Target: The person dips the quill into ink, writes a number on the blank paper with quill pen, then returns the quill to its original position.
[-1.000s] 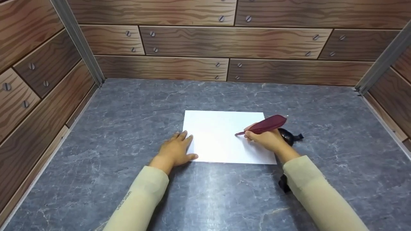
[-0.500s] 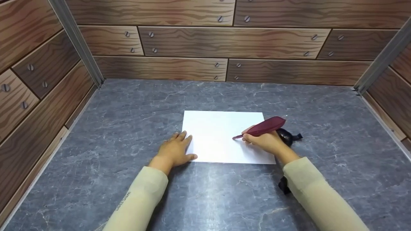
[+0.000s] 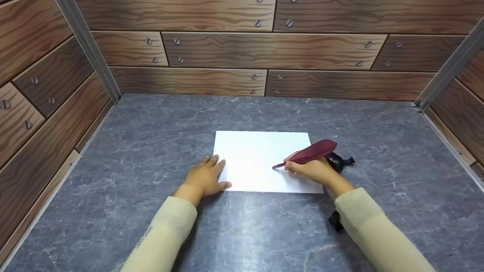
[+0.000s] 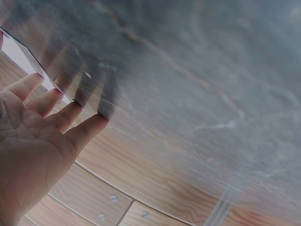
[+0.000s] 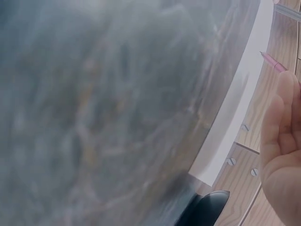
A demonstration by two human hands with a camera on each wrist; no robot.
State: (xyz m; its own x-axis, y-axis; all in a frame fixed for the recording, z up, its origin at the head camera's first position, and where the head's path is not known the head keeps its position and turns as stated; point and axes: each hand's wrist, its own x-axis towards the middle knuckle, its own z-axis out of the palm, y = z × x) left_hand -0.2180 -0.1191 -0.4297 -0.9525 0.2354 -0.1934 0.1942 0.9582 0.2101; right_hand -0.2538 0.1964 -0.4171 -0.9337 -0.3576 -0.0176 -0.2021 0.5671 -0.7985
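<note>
A white sheet of paper [image 3: 253, 158] lies flat on the grey table. My left hand [image 3: 204, 177] rests on its left edge with fingers spread; in the left wrist view the fingertips [image 4: 77, 104] touch down along that edge. In my right hand [image 3: 312, 169] I pinch a dark red feather pen [image 3: 315, 151] between thumb and fingers. The pen's tip points left and down, right at the sheet, right of its middle. In the right wrist view the pen's pink front end [image 5: 273, 62] sticks out beyond my fingertips. No mark shows on the paper.
Behind my right hand sits a shiny black rounded thing [image 3: 334, 161] with a narrow flared end, partly hidden. A smaller black piece [image 3: 335, 221] shows beside my right sleeve. Wood-pattern panels [image 3: 211, 81] wall the table [image 3: 170, 121] at the back and both sides.
My right hand has drawn the pen's tip slightly left and down the sheet, toward its near edge. The left hand and the paper stay in place.
</note>
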